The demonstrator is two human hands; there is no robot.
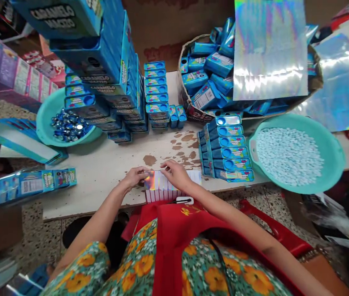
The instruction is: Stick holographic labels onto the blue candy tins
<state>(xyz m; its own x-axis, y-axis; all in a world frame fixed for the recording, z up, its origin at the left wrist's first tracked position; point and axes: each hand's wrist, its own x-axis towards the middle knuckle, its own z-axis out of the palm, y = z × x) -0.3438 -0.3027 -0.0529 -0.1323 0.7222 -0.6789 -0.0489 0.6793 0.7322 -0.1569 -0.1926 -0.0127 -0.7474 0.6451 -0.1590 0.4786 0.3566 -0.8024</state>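
Here, a shiny iridescent sheet (153, 181) lies over a row of pale pieces (163, 197) at the near edge of the tabletop (100, 189); the left hand (135, 176) and right hand (176, 173) bend their fingers at it, grip unclear, left of banded blue tins (228, 148).

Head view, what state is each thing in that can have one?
Small shiny sheet, laid flat.
Left hand, fingers bent at its left end.
Right hand, fingers bent over it.
Right basin, open, holding pale pieces.
Left basin, open, holding shiny blue pieces.
Carton, open, heaped with blue boxes.
Large shiny sheet, lying over the carton.
White bench, surface chipped.
Display boxes, stacked.
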